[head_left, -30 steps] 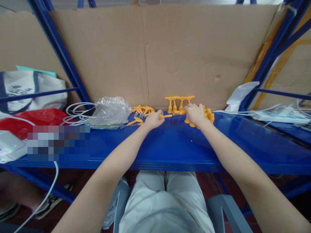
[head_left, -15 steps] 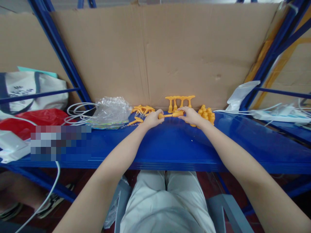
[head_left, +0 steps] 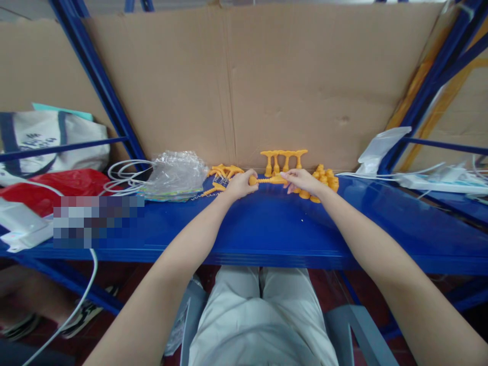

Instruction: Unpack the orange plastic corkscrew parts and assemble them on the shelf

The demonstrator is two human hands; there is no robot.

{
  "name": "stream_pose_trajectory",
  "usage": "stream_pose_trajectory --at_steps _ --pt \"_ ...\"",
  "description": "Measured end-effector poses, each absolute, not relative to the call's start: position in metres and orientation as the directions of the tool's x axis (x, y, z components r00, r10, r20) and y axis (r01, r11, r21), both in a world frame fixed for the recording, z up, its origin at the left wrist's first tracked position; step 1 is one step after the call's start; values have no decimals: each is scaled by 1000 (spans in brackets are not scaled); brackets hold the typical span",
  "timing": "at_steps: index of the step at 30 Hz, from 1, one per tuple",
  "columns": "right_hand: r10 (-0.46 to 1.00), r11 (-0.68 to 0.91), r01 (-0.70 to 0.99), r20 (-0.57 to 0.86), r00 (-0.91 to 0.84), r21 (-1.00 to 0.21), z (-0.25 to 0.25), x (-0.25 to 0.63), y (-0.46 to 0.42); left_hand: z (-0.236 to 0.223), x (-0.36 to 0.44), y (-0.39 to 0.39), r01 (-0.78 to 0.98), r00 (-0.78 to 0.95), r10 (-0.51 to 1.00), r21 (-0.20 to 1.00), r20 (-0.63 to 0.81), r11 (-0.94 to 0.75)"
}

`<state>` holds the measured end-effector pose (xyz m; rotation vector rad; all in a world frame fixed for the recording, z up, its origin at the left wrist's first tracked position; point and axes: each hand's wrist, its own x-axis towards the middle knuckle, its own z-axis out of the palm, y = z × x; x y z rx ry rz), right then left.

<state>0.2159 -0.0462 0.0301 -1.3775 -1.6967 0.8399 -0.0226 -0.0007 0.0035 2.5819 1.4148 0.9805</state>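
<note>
My left hand [head_left: 239,186] is closed around the round end of a yellow-orange plastic piece with a ribbed shaft [head_left: 265,180]. The piece lies level between both hands, just above the blue shelf. At its thicker far end, my right hand [head_left: 303,182] pinches with thumb and forefinger, its other fingers hanging loosely below. Right behind stands a row of T-shaped orange pieces [head_left: 285,161]. Beside and partly under my right hand are several knobby orange pieces [head_left: 326,178]. Left of my left hand lie more orange pieces [head_left: 227,170] with thin chains [head_left: 220,180].
Clear plastic bags [head_left: 173,175] and coiled white cable [head_left: 124,175] lie to the left, near a red bag [head_left: 61,185] and a canvas bag [head_left: 80,142]. A cardboard wall [head_left: 290,76] closes the back. White power strips [head_left: 438,182] sit at the right. Another person's leg shows lower left.
My right hand has shifted its grip on the end of the ribbed piece, its lower fingers now loosened and dropped. My left hand stays closed on the round end.
</note>
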Motion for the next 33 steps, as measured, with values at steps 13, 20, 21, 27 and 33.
stream_pose_trajectory --at_steps 13,20,21,27,33 --pt "972 48 319 -29 -232 -947 27 217 -49 6 -27 2 791 362 771 266 524 -552" --pt "982 -37 344 -97 -161 -938 24 213 -44 4 -26 4 789 368 767 260 525 -557" --pt "983 -28 346 -88 -160 -938 23 214 -44 3 -26 4 786 366 768 267 525 -557" --pt "982 103 365 36 -187 -925 21 219 -41 2 -26 5 770 357 778 308 517 -559" --pt "981 107 367 39 -189 -924 21 219 -41 4 -25 2 772 348 779 313 521 -554"
